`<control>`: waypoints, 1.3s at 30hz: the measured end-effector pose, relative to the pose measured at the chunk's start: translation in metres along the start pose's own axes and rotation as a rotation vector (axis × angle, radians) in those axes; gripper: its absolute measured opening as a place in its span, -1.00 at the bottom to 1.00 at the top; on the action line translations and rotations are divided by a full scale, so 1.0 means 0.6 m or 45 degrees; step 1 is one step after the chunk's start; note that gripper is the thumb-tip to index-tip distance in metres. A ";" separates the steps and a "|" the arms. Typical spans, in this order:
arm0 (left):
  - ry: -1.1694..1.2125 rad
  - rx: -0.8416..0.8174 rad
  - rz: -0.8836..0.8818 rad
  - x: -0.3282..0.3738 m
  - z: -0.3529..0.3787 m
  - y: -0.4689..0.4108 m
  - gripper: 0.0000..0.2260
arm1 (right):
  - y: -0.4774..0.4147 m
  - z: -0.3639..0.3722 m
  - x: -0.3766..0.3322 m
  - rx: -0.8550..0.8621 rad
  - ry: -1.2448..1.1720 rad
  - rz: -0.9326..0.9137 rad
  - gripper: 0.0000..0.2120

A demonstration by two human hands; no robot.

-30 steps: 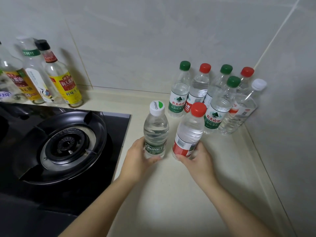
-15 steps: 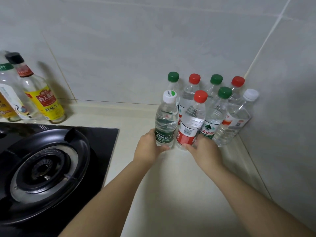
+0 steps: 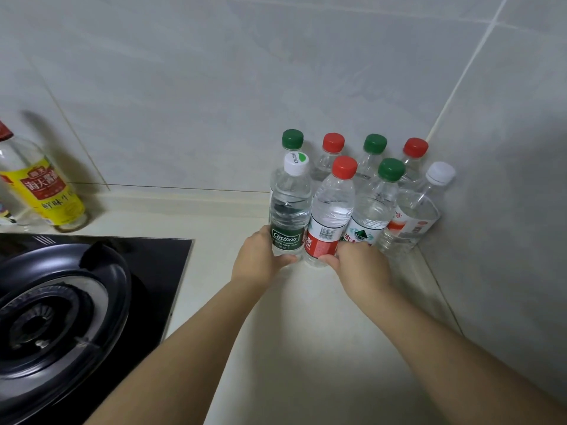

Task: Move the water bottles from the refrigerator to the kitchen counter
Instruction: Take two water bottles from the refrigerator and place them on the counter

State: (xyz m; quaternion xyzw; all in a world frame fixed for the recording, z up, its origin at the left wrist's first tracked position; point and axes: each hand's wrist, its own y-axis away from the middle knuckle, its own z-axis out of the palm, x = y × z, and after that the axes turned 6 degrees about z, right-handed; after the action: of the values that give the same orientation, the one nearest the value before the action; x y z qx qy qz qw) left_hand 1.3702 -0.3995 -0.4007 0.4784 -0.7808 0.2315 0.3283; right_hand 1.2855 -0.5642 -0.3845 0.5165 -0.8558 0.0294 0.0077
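**Two bottles set into the front row at the corner**

Left hand (image 3: 260, 260) was wrapped round the base of the Cestbon bottle (image 3: 288, 210); right hand (image 3: 357, 266) pinched the red-cap bottle (image 3: 329, 213) low, at its label. Both bottles stood upright on the counter (image 3: 306, 332), long axis vertical, touching each other. They were just left of the green-cap bottle (image 3: 372, 210), w/ four more behind it. Each hand sat directly below its own bottle, so letting go probably needs only pulling back.

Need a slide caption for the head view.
Left hand holds Cestbon bottle, right hand red-capped bottle, on counter.
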 end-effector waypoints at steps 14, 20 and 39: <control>0.374 -0.291 0.182 -0.024 -0.014 -0.031 -0.13 | -0.008 0.007 0.005 -0.012 0.118 -0.068 -0.50; 0.350 -0.314 0.195 -0.033 -0.013 -0.036 -0.12 | -0.016 0.007 0.007 -0.022 0.094 -0.087 -0.50; -0.213 -0.391 -0.087 -0.002 -0.051 0.050 0.04 | 0.074 -0.018 -0.002 -0.059 0.157 -0.118 -0.57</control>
State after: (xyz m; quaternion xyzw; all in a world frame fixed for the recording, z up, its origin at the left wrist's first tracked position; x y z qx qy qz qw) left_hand 1.3524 -0.3650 -0.3826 0.4664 -0.8150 0.0576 0.3391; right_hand 1.2464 -0.5421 -0.3759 0.5526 -0.8292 0.0407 0.0737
